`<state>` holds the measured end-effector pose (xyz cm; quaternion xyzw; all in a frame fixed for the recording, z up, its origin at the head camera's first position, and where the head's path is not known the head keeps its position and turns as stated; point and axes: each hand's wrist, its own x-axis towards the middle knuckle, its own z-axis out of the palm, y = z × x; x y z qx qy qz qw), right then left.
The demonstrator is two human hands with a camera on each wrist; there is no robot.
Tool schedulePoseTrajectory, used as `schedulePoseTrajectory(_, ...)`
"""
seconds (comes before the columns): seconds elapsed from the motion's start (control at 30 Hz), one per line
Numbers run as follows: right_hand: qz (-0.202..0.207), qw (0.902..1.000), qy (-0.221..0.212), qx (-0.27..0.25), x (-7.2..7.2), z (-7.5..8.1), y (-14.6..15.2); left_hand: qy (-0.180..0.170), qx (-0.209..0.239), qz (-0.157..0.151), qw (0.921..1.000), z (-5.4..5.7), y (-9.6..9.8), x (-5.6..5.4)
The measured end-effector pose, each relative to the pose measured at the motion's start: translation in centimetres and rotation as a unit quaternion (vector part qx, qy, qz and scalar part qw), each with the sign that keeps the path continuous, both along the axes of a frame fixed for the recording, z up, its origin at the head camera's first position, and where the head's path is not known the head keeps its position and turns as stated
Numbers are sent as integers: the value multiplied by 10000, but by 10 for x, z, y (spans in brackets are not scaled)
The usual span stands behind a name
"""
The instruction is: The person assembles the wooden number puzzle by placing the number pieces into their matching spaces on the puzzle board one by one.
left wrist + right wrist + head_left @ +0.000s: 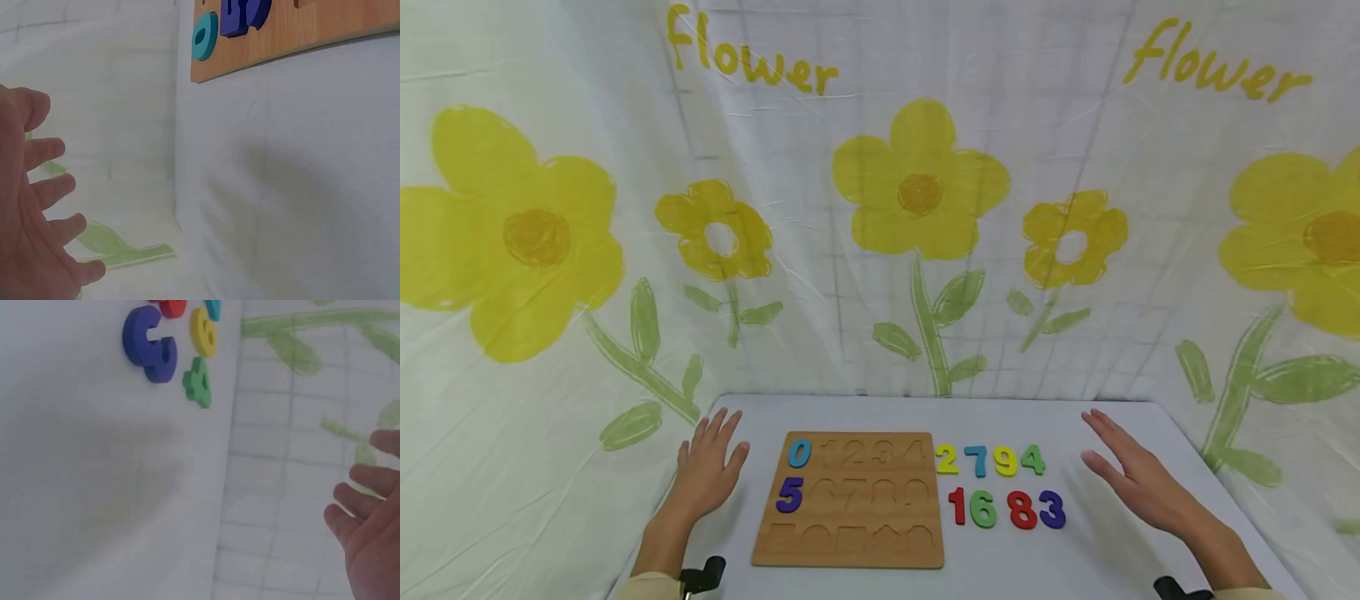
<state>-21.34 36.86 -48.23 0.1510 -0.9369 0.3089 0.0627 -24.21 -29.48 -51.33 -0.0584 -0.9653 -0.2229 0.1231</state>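
Observation:
A wooden number board (pixel 850 540) lies on the white table, with a blue 0 (pixel 800 453) and a purple 5 (pixel 789 495) at its left side. Right of the board are a yellow 2 (pixel 947 459), blue 7 (pixel 976 460), yellow 9 (pixel 1005 462) and green 4 (pixel 1033 460). Below them lie a red 1 (pixel 957 506), green 6 (pixel 982 509), red 8 (pixel 1022 510) and purple 3 (pixel 1052 509). My left hand (pixel 709 471) hovers left of the board, fingers spread, holding nothing. My right hand (pixel 1138 479), likewise without anything, is held right of the loose numbers.
Behind the table (pixel 1105 550) hangs a white curtain (pixel 805 333) printed with yellow flowers and green stems. A dark wrist strap piece (pixel 703 575) shows at the left wrist, and another (pixel 1180 588) at the right.

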Motion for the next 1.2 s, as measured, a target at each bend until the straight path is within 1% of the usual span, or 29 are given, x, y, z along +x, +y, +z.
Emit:
schedulePoseTrajectory(0.17, -32, 9999, -37, 98, -1, 1, 0, 61, -36, -40, 10000, 1, 0, -2)
schedulePoseTrajectory(0.23, -78, 9999, -21, 116, -1, 3, 1, 110, -10, -103, 9999, 1, 1, -3)
schedulePoseTrajectory(0.37, -173, 9998, 27, 88, 2, 6, 2, 108, 82, -292, 9995, -5, 4, -8)
schedulePoseTrajectory(0.43, -204, 9997, 26, 96, 4, 6, 2, -49, 138, -336, 9993, -10, 6, -11)
schedulePoseTrajectory(0.53, -220, 9997, 20, 141, 5, 5, 4, -431, 155, -334, 9984, -19, 10, -18)
schedulePoseTrajectory(0.63, -222, 9996, 18, 168, 7, 4, 5, -815, 146, -345, 9960, -27, 15, -26)
schedulePoseTrajectory(0.7, -240, 9995, 27, 205, 8, 3, 5, -994, 141, -403, 9941, -30, 19, -31)
schedulePoseTrajectory(0.87, -268, 9991, 28, 325, 9, -1, 3, -1271, 289, -493, 9902, -39, 24, -39)
schedulePoseTrajectory(0.9, -267, 9991, 21, 329, 9, -2, 3, -1309, 368, -501, 9895, -41, 24, -40)
schedulePoseTrajectory(1.0, -255, 9992, -27, 309, 9, -4, 1, -1506, 412, -522, 9863, -46, 26, -45)
schedulePoseTrajectory(1.07, -231, 9993, -82, 284, 9, -6, 0, -1623, 340, -507, 9848, -47, 28, -48)
schedulePoseTrajectory(1.13, -195, 9994, -105, 273, 8, -8, -1, -1725, 176, -460, 9838, -48, 30, -51)
schedulePoseTrajectory(1.2, -162, 9994, -176, 264, 7, -10, -2, -1750, 60, -427, 9836, -48, 32, -52)
